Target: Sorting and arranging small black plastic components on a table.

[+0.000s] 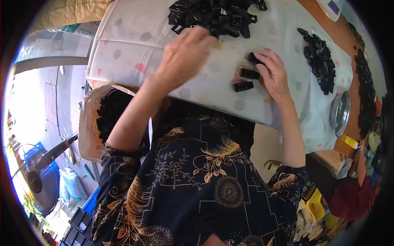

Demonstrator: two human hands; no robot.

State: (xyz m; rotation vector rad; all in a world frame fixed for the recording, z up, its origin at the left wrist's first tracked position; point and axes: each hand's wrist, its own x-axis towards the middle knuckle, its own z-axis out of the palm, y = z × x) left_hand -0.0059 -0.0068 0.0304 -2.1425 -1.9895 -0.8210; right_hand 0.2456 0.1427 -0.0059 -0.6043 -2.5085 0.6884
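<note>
Left side: a wide bare stretch of the tabletop (131,47) gave free passage up to the left hand (188,51).
Far side: a heap of black parts (211,18) blocked the way just beyond that hand.
Middle: bare room lay between the left hand and three black pieces (249,74).
Row's right flank: the right hand (276,78) stood in the way.
Right side: a strip ran free between that hand and a second heap (320,63), with a metal bowl (340,112) nearer the person.

Parts heap (213,19) behind three parts (249,74); bowl (340,113) right (apparently at tablecloth (127,49) edge).
</note>
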